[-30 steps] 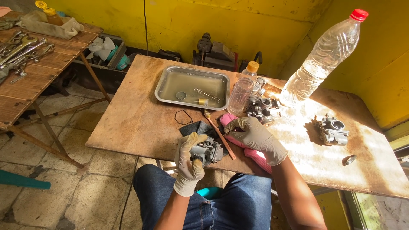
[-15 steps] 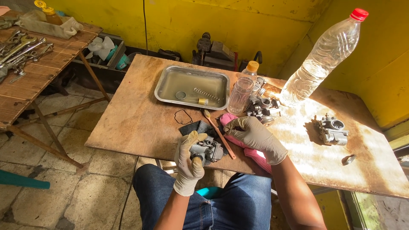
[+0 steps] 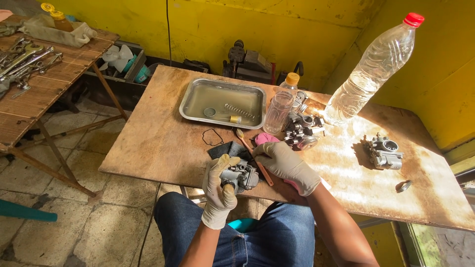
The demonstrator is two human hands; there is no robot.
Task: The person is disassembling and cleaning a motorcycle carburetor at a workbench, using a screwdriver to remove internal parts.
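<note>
Head cam: my left hand (image 3: 219, 190) is wrapped around the carburetor (image 3: 241, 175) at the near edge of the desk (image 3: 158, 143), its body lying roughly crosswise toward my right. My right hand (image 3: 286, 164) sits just beside it, fingers curled on something thin, can't tell what. A brush (image 3: 251, 154) lies angled between them. Steel tray (image 3: 223, 102) and small bottle (image 3: 280, 105) sit farther back, well apart, nothing blocking.
</note>
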